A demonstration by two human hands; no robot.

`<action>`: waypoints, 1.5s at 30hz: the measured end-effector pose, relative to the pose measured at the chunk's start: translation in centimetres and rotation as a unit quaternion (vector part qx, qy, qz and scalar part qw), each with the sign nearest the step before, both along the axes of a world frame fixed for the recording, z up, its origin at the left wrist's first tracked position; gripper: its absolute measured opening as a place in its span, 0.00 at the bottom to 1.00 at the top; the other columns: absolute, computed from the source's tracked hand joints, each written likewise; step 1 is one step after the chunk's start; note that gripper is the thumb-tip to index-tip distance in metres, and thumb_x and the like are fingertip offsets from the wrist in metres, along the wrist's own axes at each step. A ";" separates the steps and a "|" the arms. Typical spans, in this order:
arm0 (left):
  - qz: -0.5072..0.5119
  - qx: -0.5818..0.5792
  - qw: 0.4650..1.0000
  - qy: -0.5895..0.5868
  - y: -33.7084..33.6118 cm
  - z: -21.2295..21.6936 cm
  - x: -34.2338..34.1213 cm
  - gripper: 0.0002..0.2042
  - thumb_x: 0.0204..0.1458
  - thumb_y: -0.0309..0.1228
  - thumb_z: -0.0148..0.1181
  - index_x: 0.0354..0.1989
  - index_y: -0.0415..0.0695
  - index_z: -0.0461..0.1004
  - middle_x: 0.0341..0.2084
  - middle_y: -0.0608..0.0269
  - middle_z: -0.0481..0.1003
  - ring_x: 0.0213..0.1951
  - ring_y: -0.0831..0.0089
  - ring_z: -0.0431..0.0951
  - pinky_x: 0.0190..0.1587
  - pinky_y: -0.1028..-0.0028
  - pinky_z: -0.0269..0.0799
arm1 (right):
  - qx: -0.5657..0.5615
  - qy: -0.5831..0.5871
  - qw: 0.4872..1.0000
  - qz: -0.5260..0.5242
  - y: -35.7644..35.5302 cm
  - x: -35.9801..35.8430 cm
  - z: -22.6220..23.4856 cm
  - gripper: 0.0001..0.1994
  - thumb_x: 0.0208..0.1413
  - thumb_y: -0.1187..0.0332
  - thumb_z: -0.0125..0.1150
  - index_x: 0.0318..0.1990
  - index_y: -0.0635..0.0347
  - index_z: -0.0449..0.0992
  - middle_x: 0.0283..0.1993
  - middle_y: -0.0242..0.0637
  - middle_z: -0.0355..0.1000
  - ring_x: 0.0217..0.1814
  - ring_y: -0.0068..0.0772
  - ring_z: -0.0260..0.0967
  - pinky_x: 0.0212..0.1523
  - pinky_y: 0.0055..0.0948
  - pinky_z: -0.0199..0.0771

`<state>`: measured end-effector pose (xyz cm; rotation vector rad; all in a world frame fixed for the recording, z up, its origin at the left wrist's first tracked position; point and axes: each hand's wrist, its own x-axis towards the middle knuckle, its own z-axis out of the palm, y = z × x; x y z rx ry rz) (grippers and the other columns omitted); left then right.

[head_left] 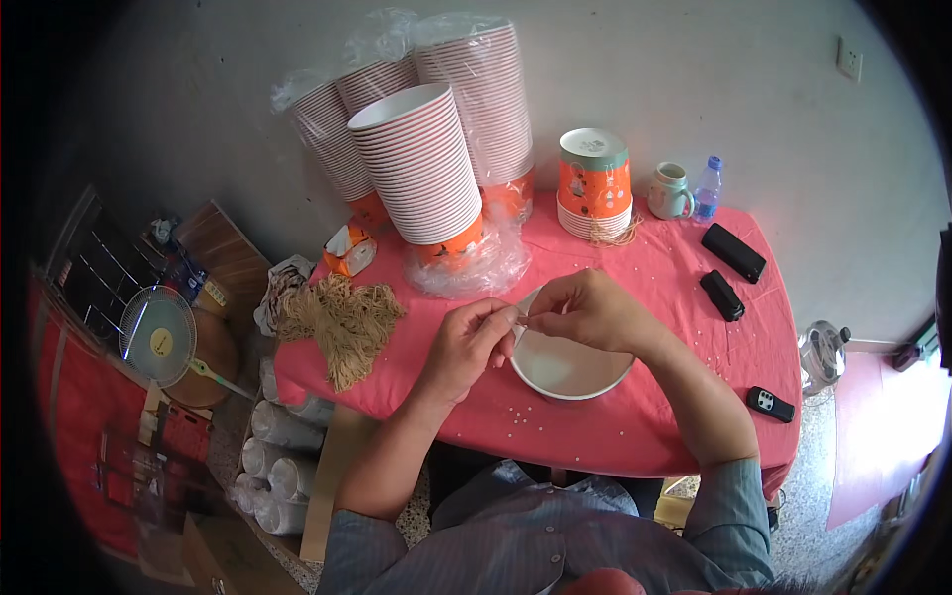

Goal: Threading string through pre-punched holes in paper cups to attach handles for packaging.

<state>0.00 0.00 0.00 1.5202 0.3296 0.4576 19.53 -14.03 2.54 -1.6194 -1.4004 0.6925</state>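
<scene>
A white paper bucket, seen from above into its pale inside, stands near the front of the table. My left hand is at its left rim, thumb and fingers pinched together. Over the far side of the bucket, my right hand is also closed in a pinch, its fingertips meeting those of the left. Whatever lies between them is too small to make out. To the left rests a bundle of tan strings. Small white bits are scattered in front of the bucket.
Tall stacks of paper buckets, partly plastic-wrapped, stand at the back. Upturned orange buckets, a mug and a water bottle are back right. Black cases and a remote lie right on the pink tablecloth.
</scene>
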 end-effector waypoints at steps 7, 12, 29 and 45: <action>0.005 0.028 0.998 0.049 -0.3 0.7 0.4 0.11 0.70 0.31 0.55 0.39 0.39 0.81 0.22 0.70 0.74 0.24 0.84 0.71 0.26 0.80 0.65 | 0.039 -0.020 0.999 -0.021 -0.4 -0.1 0.2 0.07 0.60 0.74 0.68 0.44 0.63 0.87 0.34 0.35 0.85 0.37 0.24 0.82 0.43 0.30 0.82; -0.009 0.052 0.997 0.064 0.2 0.9 0.4 0.11 0.67 0.29 0.53 0.38 0.38 0.81 0.21 0.69 0.73 0.22 0.84 0.68 0.25 0.79 0.63 | 0.071 -0.059 0.995 -0.029 -0.3 -0.3 0.2 0.07 0.60 0.73 0.68 0.44 0.62 0.87 0.34 0.37 0.84 0.37 0.26 0.82 0.43 0.30 0.82; -0.117 0.025 0.989 0.088 1.2 1.2 -0.1 0.12 0.71 0.34 0.53 0.38 0.41 0.80 0.20 0.79 0.63 0.22 0.88 0.60 0.24 0.80 0.55 | 0.119 -0.132 0.984 0.010 -0.3 -0.8 0.2 0.08 0.64 0.72 0.67 0.48 0.61 0.86 0.38 0.41 0.86 0.40 0.38 0.86 0.45 0.36 0.83; -0.117 0.067 0.988 0.078 1.0 0.8 -0.2 0.14 0.76 0.39 0.55 0.46 0.41 0.82 0.22 0.80 0.65 0.24 0.89 0.62 0.27 0.82 0.58 | 0.086 -0.082 0.991 0.059 -0.7 0.2 0.2 0.12 0.65 0.74 0.65 0.53 0.62 0.86 0.41 0.39 0.88 0.43 0.30 0.86 0.50 0.34 0.85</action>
